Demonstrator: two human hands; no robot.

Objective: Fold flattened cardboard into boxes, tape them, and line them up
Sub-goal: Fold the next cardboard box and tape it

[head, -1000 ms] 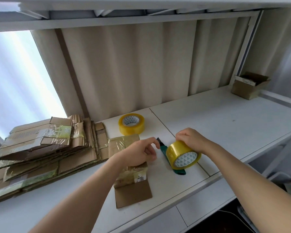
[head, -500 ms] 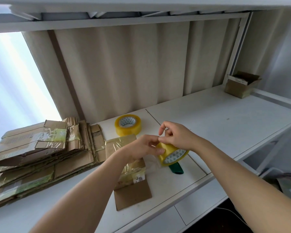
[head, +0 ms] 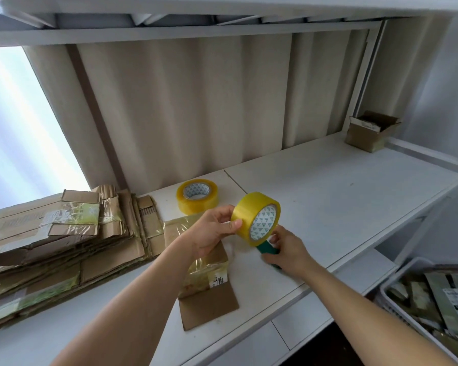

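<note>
Holding tape roll [head: 255, 217] raised above shelf: left hand [head: 212, 231] pinching it; right hand [head: 286, 249] below, gripping green cutter [head: 266, 250].

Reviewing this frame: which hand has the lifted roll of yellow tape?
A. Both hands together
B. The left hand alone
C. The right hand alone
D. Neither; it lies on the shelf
B: the left hand pinches the lifted tape roll at its rim, clear of the shelf, while the right hand is lower down, closed on the green tool lying on the shelf.
</note>
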